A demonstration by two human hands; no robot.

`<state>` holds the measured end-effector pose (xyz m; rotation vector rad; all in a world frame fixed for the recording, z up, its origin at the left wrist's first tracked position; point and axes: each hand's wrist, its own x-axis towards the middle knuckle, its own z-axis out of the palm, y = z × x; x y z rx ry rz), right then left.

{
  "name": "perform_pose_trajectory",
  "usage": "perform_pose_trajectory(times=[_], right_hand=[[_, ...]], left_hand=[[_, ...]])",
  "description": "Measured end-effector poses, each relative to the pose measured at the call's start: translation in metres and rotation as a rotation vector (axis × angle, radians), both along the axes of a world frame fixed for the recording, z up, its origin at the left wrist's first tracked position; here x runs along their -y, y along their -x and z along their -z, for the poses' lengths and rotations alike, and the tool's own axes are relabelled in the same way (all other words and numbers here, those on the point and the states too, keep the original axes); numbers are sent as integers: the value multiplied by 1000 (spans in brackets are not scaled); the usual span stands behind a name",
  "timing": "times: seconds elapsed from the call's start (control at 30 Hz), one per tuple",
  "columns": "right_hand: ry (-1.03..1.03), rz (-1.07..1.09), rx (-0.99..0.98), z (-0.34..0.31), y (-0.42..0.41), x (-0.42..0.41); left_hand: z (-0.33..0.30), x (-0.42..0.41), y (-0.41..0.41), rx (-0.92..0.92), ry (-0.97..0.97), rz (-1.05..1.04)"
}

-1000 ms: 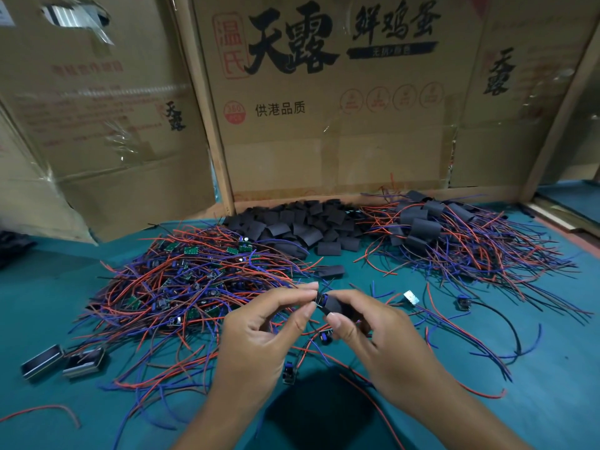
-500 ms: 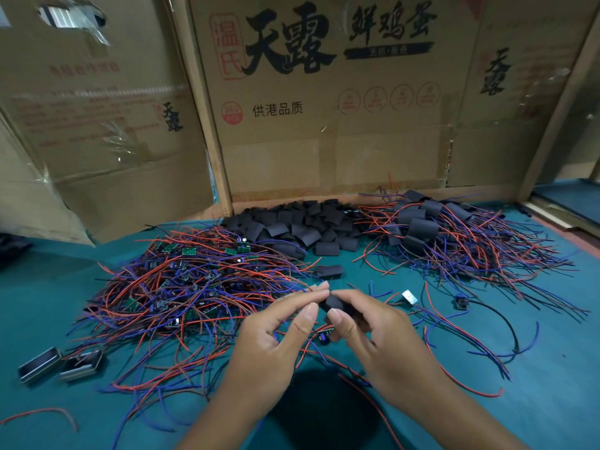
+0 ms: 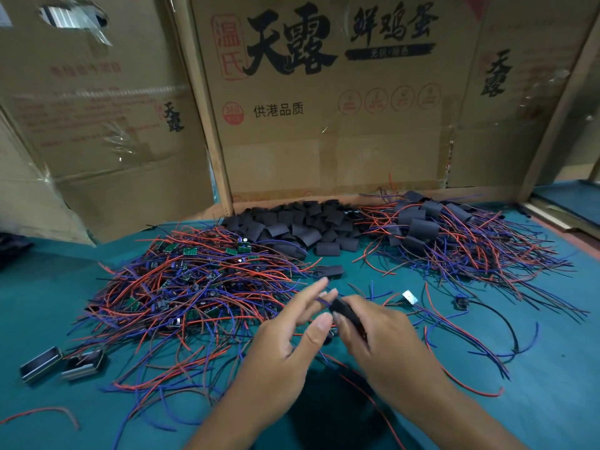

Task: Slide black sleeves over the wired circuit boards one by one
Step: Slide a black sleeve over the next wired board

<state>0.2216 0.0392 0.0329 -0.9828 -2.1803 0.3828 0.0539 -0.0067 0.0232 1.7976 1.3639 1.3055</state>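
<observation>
My right hand [image 3: 386, 339] pinches a flat matte black sleeve [image 3: 347, 315] at frame centre; my left hand [image 3: 292, 336], fingers spread and straight, touches a thin purple wire [image 3: 323, 301] at its mouth. Tangled glossy red-and-purple wired boards [image 3: 191, 280] heap at nine o'clock; loose sleeves [image 3: 292, 227] pile at twelve on teal felt [image 3: 545, 368].

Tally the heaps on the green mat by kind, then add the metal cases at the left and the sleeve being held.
Heap of bare wired boards: 1
Heap of loose black sleeves: 1
Heap of sleeved boards: 1
Metal cases: 2
Held sleeve, in the right hand: 1
Total: 6
</observation>
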Motion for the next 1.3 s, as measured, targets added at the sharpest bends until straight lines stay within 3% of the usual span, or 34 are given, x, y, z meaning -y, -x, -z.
perform_pose_trajectory(times=[0.17, 0.3, 0.4, 0.5, 0.63, 0.7, 0.8, 0.93, 1.1, 1.3], right_hand=[[-94, 157, 55, -22, -23, -22], [-270, 148, 132, -56, -37, -65], [-605, 148, 547, -82, -45, -119], [-612, 284, 858, -106, -58, -174], [-437, 435, 875, -112, -74, -222], [-299, 394, 880, -102, -66, -230], [-153, 110, 720, -76, -26, -224], [23, -249, 960, -37, 24, -205], [-102, -268, 995, -22, 39, -199], [-363, -43, 934, -42, 25, -169]], left_hand=[[-6, 1, 15, -433, -150, -145], [-5, -7, 30, -601, -233, -229], [-2, -15, 39, -686, -240, -296], [3, -21, 48, -710, -214, -329], [8, -27, 53, -752, -203, -347], [10, -30, 54, -795, -194, -346], [16, -34, 54, -825, -177, -359], [19, -34, 55, -818, -165, -382], [19, -33, 58, -806, -173, -415], [14, -30, 46, -771, -192, -388]])
